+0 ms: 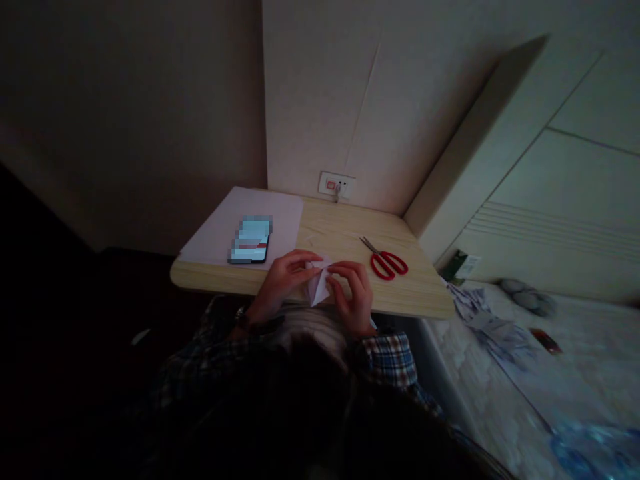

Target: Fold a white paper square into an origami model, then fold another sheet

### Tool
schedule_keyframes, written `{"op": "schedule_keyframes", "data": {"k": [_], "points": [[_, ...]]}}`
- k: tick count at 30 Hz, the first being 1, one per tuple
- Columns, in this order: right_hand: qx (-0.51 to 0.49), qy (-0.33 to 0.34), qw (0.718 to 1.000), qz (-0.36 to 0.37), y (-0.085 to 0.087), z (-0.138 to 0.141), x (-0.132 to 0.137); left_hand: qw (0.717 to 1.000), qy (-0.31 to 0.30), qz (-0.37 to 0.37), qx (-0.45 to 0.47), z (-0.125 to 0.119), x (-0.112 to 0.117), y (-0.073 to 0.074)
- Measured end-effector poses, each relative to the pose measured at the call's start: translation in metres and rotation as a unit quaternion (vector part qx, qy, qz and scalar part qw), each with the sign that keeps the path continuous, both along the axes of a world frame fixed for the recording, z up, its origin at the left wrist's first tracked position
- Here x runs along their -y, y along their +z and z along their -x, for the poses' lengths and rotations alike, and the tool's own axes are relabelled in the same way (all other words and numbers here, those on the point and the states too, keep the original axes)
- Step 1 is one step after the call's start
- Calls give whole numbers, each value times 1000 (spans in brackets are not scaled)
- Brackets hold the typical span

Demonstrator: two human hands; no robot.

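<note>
A small piece of folded white paper (317,291) is held between both hands over the front edge of the wooden tabletop. My left hand (286,279) pinches its upper left side with thumb and fingertips. On the other side, the thumb and fingers of my right hand (354,291) close on its upper right part. The paper has sharp creases and comes to a point at the bottom. To the right lies a pair of scissors with red handles (384,262), blades toward the wall. A lit phone (251,240) rests on white paper sheets (285,212) at the left.
The light wood tabletop (345,223) meets a wall with a socket and switch plate (337,186). At the right is a bed (585,320) bearing crumpled paper pieces (500,333), a grey bundle (527,297) and clear bluish plastic (597,447).
</note>
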State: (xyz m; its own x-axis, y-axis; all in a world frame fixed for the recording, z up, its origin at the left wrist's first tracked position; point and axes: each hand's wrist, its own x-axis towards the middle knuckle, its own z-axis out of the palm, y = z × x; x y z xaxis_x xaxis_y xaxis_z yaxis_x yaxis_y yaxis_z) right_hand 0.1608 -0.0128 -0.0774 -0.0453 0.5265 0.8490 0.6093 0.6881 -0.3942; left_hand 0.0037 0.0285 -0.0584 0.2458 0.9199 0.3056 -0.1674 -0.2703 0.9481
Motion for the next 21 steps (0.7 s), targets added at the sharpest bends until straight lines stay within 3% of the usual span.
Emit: {"op": "schedule_keyframes", "data": {"k": [21], "points": [[-6,-8,1000,-25,2,-2,3,1000,-2,-2,-8,1,2,3]]}}
